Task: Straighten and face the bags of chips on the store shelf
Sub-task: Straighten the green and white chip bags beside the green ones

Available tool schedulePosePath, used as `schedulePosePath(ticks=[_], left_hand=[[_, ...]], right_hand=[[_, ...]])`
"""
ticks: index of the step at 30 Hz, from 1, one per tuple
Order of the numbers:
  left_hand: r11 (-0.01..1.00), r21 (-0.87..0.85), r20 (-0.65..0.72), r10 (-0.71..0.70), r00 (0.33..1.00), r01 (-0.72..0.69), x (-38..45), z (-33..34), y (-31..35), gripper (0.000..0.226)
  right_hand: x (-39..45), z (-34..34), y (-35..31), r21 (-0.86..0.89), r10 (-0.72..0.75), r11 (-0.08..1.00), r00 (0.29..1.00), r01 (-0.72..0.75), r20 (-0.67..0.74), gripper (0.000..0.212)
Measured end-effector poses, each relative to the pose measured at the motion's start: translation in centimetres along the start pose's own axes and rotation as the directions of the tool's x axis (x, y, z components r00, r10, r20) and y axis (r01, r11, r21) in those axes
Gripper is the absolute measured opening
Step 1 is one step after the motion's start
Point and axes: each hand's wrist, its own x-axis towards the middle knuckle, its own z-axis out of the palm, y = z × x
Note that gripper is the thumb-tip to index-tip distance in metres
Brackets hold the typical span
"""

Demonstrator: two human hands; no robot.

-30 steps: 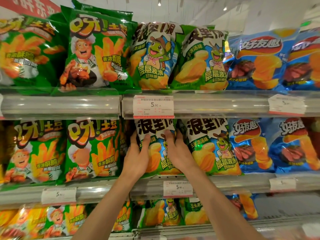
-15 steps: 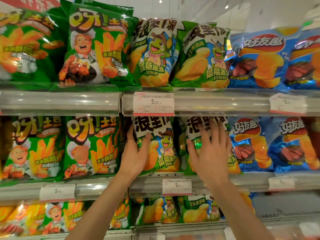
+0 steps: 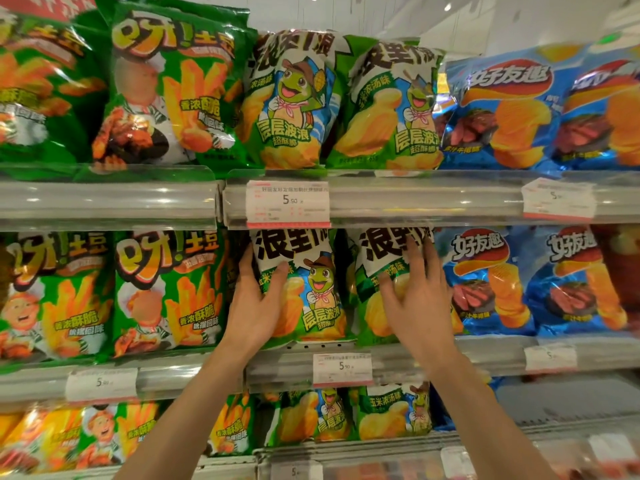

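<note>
Two green frog-print chip bags stand side by side on the middle shelf. My left hand [image 3: 254, 306] grips the left edge of the left frog bag [image 3: 311, 289], thumb across its front and fingers behind its side. My right hand [image 3: 417, 303] lies flat with spread fingers on the front of the right frog bag [image 3: 377, 271], covering most of its picture. Both bags stand upright and face forward.
Green fry-print bags [image 3: 166, 292] fill the middle shelf to the left, blue bags [image 3: 485, 282] to the right. The top shelf [image 3: 433, 199] and bottom shelf carry the same kinds. Price tags [image 3: 342, 369] hang on the clear shelf rails.
My right hand left the left frog bag, moved right and now presses flat on the neighbouring frog bag. My left hand stays on the left bag's edge. The view shifted slightly.
</note>
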Motion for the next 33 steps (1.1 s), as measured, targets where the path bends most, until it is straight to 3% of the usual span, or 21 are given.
schedulePosePath(ticks=[11,15,26,30,33], left_hand=[[1.0,0.021,0.036,-0.005,0.999,0.004,0.1,0.6,-0.5,0.074],[1.0,0.013,0.027,-0.023,0.999,0.023,0.4,0.7,-0.8,0.076],[0.996,0.083,0.053,-0.036,0.998,0.032,0.1,1.1,0.1,0.074],[0.995,0.094,0.054,-0.025,0.998,0.02,-0.3,0.5,0.3,0.082],[0.989,0.127,0.008,0.07,0.997,-0.071,-1.5,-0.4,0.6,0.085]], right_hand=[[-0.5,0.0,0.1,0.22,0.054,0.975,0.997,-0.042,-0.048,0.06],[-0.7,1.3,-0.2,0.001,-0.01,1.0,1.0,0.01,0.001,0.063],[-0.1,1.3,0.9,-0.05,-0.007,0.999,0.996,0.012,0.094,0.078],[-0.6,0.1,0.8,0.108,-0.003,0.994,0.998,-0.003,0.059,0.074],[-1.8,-1.4,1.2,0.223,0.054,0.973,0.998,-0.06,0.03,0.067]])
